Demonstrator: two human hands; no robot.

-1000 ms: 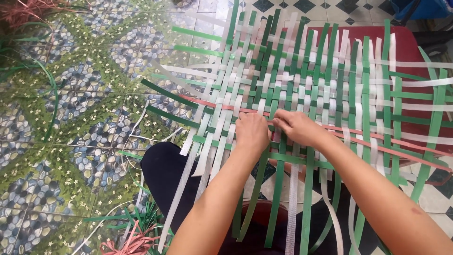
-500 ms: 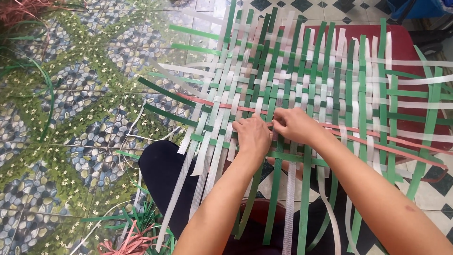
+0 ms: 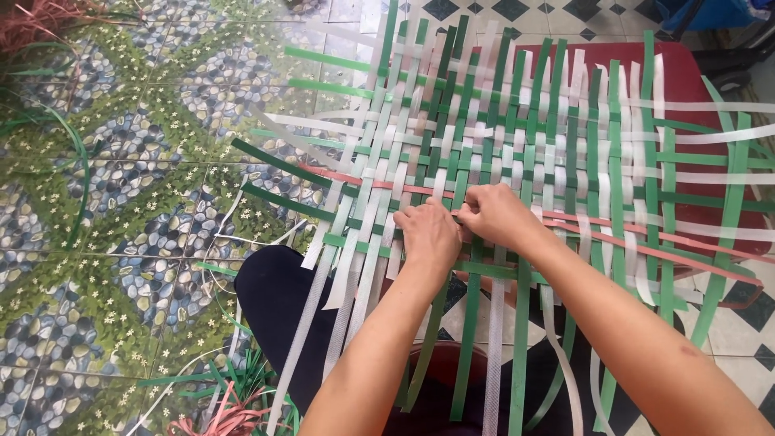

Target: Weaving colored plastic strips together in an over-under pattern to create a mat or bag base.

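Note:
A woven mat (image 3: pixel 517 137) of green and white plastic strips lies across my lap and a red stool (image 3: pixel 686 81). A pink strip (image 3: pixel 646 242) runs crosswise through the weave. My left hand (image 3: pixel 428 234) and my right hand (image 3: pixel 496 214) sit close together at the mat's near edge, fingers pinched on the strips where the pink strip passes. Loose green and white strip ends (image 3: pixel 492 339) hang down over my dark trousers (image 3: pixel 274 299).
The floor to the left has pebble-and-leaf patterned tiles (image 3: pixel 121 186). Scrap green and pink strips (image 3: pixel 226 404) lie near my knee. Black-and-white tiles (image 3: pixel 751 323) show at the right. A blue object (image 3: pixel 702 12) stands at the top right.
Both hands have stayed at the same spot on the weave, shifting only slightly. The view has tilted a little.

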